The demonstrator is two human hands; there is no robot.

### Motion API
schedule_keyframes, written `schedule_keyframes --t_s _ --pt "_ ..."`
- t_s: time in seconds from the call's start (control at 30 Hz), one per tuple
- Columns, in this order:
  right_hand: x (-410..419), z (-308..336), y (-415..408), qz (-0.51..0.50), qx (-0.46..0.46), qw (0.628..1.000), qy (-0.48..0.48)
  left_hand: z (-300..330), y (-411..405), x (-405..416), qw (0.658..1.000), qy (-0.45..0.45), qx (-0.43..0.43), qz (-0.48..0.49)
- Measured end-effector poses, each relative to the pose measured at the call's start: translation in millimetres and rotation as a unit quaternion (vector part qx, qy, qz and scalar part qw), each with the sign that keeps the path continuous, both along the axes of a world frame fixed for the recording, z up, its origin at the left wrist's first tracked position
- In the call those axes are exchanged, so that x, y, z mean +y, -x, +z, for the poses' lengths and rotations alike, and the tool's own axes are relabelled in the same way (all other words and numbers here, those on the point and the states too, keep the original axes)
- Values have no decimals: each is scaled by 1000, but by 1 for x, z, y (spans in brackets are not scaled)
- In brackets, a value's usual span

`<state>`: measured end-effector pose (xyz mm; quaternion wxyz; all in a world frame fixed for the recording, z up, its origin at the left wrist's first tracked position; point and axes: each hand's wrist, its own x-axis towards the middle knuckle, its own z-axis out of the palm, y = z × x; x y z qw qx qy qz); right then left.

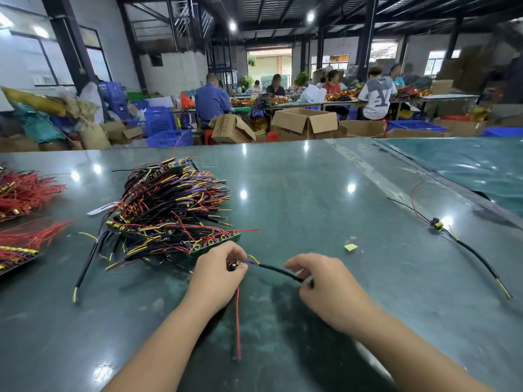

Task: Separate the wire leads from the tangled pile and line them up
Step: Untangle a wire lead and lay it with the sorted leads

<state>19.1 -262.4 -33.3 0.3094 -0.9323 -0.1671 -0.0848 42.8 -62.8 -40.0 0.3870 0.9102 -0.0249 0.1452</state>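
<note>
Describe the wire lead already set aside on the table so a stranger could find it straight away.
Start at the green table and look to its right side, far from the tangled pile. The set-aside lead lies alone there, untouched by either hand. Its thick black sleeve curves towards the near edge, with thin red and black wires fanning from a small yellow part at its far end.

black-sleeved lead (278,271), red wire (238,321), multicoloured tangled pile (172,205), green table (297,193)
</note>
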Motion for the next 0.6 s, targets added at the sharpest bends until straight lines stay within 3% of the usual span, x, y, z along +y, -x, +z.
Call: schedule_keyframes --t_s 0.1,0.27,0.47,0.6 --pt "-14 -2 -16 -78 -58 994 44 4 2 -5 991 117 43 -42" --pt "-27 -4 -23 -148 -102 980 80 13 14 -14 938 283 124 -156" --pt "-24 1 -20 -212 -226 950 48 15 26 -25 898 345 161 -219" --pt "-22 -2 -22 -182 -230 956 29 20 25 -26 865 395 202 -234"
